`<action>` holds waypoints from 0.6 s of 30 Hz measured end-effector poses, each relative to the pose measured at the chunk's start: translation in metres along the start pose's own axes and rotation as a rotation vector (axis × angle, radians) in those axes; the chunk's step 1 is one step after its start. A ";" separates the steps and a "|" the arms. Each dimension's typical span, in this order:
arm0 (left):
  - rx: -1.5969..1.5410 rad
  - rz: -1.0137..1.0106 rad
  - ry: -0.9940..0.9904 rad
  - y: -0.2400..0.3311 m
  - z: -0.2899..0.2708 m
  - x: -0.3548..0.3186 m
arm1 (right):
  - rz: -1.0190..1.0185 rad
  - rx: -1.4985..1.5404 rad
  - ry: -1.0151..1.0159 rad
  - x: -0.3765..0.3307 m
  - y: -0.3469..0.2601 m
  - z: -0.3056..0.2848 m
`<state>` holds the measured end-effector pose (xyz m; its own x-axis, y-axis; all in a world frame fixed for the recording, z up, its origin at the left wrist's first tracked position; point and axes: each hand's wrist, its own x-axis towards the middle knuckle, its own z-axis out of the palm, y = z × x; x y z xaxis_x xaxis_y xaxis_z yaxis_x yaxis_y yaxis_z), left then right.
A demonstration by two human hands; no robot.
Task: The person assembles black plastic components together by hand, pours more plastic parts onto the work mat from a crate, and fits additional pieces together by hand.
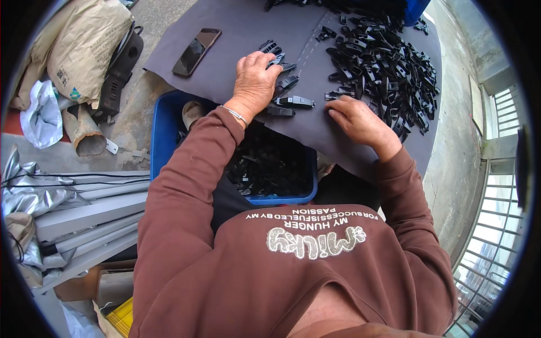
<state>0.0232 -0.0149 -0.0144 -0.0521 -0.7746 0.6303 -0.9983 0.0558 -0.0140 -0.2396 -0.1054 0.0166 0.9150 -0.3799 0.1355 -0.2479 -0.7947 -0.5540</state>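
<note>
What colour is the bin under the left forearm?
Blue. The bin holds small black plastic parts, and the head view, the only one, shows it clearly.

Even daylight, soft shadows, strong fisheye bend.
Light is brightest at the right, by the grille (496,225); faint shadows lie under the left hand (255,81) and right hand (360,121). The phone (196,52) shows slight glare. Centre sharp; straight edges curve toward the black rim.
</note>
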 end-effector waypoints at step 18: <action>-0.877 -0.264 -0.346 0.022 -0.026 -0.028 | 0.064 -0.060 0.188 0.011 -0.006 0.029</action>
<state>0.0037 0.0250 -0.0121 0.0267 -0.9638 0.2654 -0.6140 0.1938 0.7652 -0.2184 -0.0912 -0.0027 0.8231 -0.5072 0.2556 -0.3270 -0.7911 -0.5169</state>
